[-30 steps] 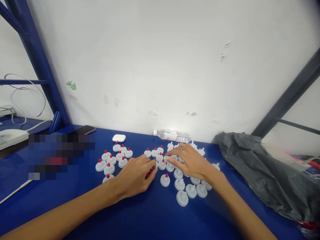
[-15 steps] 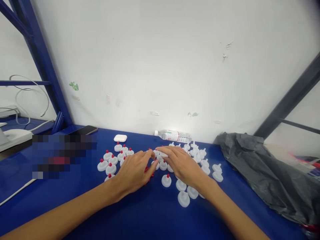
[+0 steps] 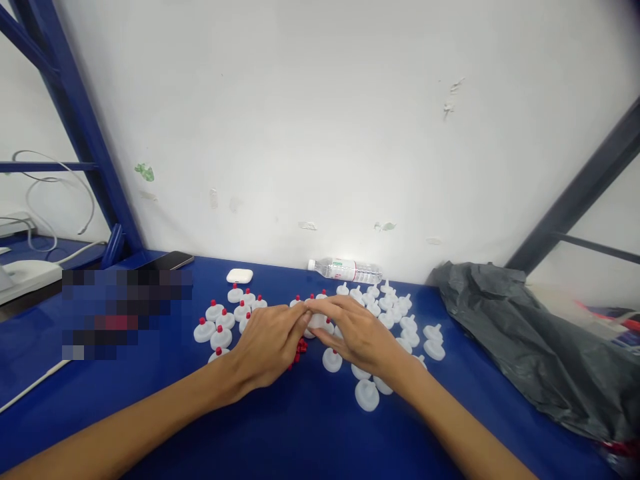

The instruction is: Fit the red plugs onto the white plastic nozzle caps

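My right hand [image 3: 364, 335] holds a translucent white nozzle lid [image 3: 318, 321] between thumb and fingers, above the tabletop. My left hand [image 3: 267, 341] meets it there, thumb and forefinger pinched together at the lid's left side; whatever lies in that pinch is hidden. Below the hands is a small pile of red tip caps [image 3: 301, 347], partly covered by my left hand. To the left stand several white lids with red tips [image 3: 221, 337]. More lids with bare spouts [image 3: 367, 395] are spread around and beyond my right hand. One red-tipped lid [image 3: 332, 360] sits just below my right fingers.
On the blue table [image 3: 280, 427], a clear bottle [image 3: 345, 269] lies along the wall. A white case [image 3: 240, 275] and a phone [image 3: 175, 261] are at the back left. A dark plastic bag [image 3: 530, 340] covers the right side, and a white cable [image 3: 35, 383] runs at left.
My hands have come together. The right thumb and fingers now close around a white lid, and my left thumb and forefinger, apart before, are pinched at its side.
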`<state>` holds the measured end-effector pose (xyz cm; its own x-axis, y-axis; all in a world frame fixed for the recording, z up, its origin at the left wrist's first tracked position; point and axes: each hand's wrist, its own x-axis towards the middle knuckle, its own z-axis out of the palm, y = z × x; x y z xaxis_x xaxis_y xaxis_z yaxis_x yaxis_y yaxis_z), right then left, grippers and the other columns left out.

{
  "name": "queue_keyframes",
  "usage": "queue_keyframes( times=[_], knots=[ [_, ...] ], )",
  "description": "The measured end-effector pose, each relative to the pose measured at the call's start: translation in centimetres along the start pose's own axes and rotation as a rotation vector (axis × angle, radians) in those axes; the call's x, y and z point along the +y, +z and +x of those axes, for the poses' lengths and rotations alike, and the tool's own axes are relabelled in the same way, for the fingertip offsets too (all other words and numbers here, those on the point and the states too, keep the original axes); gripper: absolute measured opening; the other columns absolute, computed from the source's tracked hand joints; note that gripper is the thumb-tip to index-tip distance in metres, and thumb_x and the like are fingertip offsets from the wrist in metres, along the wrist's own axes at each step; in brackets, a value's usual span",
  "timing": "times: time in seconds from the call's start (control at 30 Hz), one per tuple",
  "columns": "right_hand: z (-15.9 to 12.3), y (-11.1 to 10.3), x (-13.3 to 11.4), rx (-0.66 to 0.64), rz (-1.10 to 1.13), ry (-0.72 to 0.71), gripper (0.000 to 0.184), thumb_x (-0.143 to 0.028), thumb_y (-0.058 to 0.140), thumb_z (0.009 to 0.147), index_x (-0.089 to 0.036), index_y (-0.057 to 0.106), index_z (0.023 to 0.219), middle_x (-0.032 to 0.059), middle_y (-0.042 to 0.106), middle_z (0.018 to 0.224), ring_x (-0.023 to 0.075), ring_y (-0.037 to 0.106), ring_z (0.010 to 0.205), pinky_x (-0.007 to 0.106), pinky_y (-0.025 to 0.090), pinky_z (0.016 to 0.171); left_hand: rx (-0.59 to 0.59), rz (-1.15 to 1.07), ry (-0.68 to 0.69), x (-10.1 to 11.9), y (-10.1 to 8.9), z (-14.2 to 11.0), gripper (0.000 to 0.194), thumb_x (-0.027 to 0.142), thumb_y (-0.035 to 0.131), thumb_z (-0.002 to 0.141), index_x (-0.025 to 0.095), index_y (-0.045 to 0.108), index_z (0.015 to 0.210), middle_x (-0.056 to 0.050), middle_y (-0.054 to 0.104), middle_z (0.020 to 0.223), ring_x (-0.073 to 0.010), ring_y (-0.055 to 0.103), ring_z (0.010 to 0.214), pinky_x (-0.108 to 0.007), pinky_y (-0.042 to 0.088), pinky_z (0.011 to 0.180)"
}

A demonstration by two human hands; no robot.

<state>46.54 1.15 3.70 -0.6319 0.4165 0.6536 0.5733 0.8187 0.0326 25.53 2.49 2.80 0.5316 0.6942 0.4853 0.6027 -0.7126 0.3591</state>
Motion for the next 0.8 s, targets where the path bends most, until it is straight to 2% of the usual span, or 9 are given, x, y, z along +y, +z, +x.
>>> queue_keyframes(
  times=[0.07, 0.13, 0.2, 0.27, 0.4, 0.57, 0.67, 0.8],
  knots=[
    [-0.3, -0.3, 1.1, 0.011, -0.077, 0.000, 0.053, -0.015, 0.050, 0.101, -0.026, 0.035, 0.151, 0.0076, 0.070, 0.121, 0.0220, 0.063, 0.116, 0.041, 0.055, 0.098, 0.024, -0.098, -0.086, 0.1, -0.2, 0.0, 0.042, 0.036, 0.027, 0.107, 0.021, 0.047, 0.074, 0.004, 0.053, 0.060, -0.0131, 0.047, 0.053, -0.029, 0.030, 0.056],
    [-0.9, -0.9, 2.7, 0.020, -0.171, 0.069, 0.043, -0.014, 0.049, 0.101, -0.025, 0.046, 0.142, 0.0081, 0.070, 0.121, 0.0238, 0.063, 0.116, 0.043, 0.054, 0.098, 0.037, -0.144, -0.120, 0.2, -0.3, 0.0, 0.044, 0.036, 0.027, 0.107, 0.021, 0.038, 0.067, 0.005, 0.045, 0.055, -0.0122, 0.040, 0.050, -0.029, 0.029, 0.055],
    [-1.4, -1.7, 4.1, 0.031, -0.213, 0.172, 0.029, -0.020, 0.050, 0.102, -0.025, 0.057, 0.130, 0.0081, 0.072, 0.115, 0.0251, 0.067, 0.110, 0.045, 0.055, 0.095, 0.021, -0.095, -0.076, 0.3, -0.3, -0.1, 0.041, 0.033, 0.030, 0.105, 0.021, 0.035, 0.066, 0.005, 0.043, 0.055, -0.0124, 0.038, 0.050, -0.030, 0.027, 0.055],
    [-1.7, -2.2, 5.0, 0.022, -0.200, 0.259, 0.020, -0.025, 0.051, 0.103, -0.024, 0.064, 0.118, 0.0075, 0.073, 0.112, 0.0246, 0.069, 0.105, 0.044, 0.056, 0.091, -0.020, -0.010, -0.011, 0.3, -0.1, -0.2, 0.035, 0.029, 0.034, 0.103, 0.021, 0.041, 0.069, 0.003, 0.047, 0.059, -0.0133, 0.042, 0.054, -0.031, 0.027, 0.056],
    [-1.8, -1.8, 5.0, -0.103, -0.121, 0.278, 0.022, -0.026, 0.048, 0.104, -0.023, 0.068, 0.112, 0.0065, 0.073, 0.115, 0.0227, 0.068, 0.108, 0.042, 0.054, 0.095, -0.104, 0.091, 0.069, 0.2, 0.6, -0.3, 0.020, 0.027, 0.044, 0.099, 0.020, 0.054, 0.084, -0.001, 0.060, 0.074, -0.0172, 0.053, 0.068, -0.030, 0.031, 0.058],
    [-1.6, -1.0, 4.3, -0.262, -0.043, 0.260, 0.030, -0.026, 0.038, 0.107, -0.024, 0.068, 0.114, 0.0035, 0.075, 0.115, 0.0203, 0.068, 0.110, 0.047, 0.040, 0.109, -0.229, 0.175, 0.110, -0.2, 1.1, -0.4, 0.012, 0.026, 0.051, 0.097, 0.022, 0.058, 0.087, -0.001, 0.065, 0.080, -0.0209, 0.057, 0.077, -0.031, 0.032, 0.059],
    [-1.6, -1.3, 4.4, -0.264, -0.066, 0.285, 0.030, -0.026, 0.038, 0.107, -0.024, 0.067, 0.113, 0.0038, 0.074, 0.116, 0.0218, 0.067, 0.112, 0.050, 0.035, 0.112, -0.268, 0.184, 0.097, -0.3, 1.2, -0.4, 0.008, 0.026, 0.054, 0.095, 0.022, 0.060, 0.092, -0.001, 0.067, 0.083, -0.0224, 0.059, 0.080, -0.032, 0.034, 0.061],
    [-1.6, -1.9, 4.5, -0.207, -0.113, 0.306, 0.029, -0.026, 0.039, 0.107, -0.023, 0.067, 0.112, 0.0054, 0.075, 0.113, 0.0224, 0.068, 0.107, 0.050, 0.035, 0.110, -0.211, 0.118, 0.071, 0.2, 0.9, -0.5, 0.017, 0.030, 0.050, 0.098, 0.023, 0.063, 0.106, -0.003, 0.069, 0.091, -0.0230, 0.063, 0.086, -0.034, 0.041, 0.068]
  ],
)
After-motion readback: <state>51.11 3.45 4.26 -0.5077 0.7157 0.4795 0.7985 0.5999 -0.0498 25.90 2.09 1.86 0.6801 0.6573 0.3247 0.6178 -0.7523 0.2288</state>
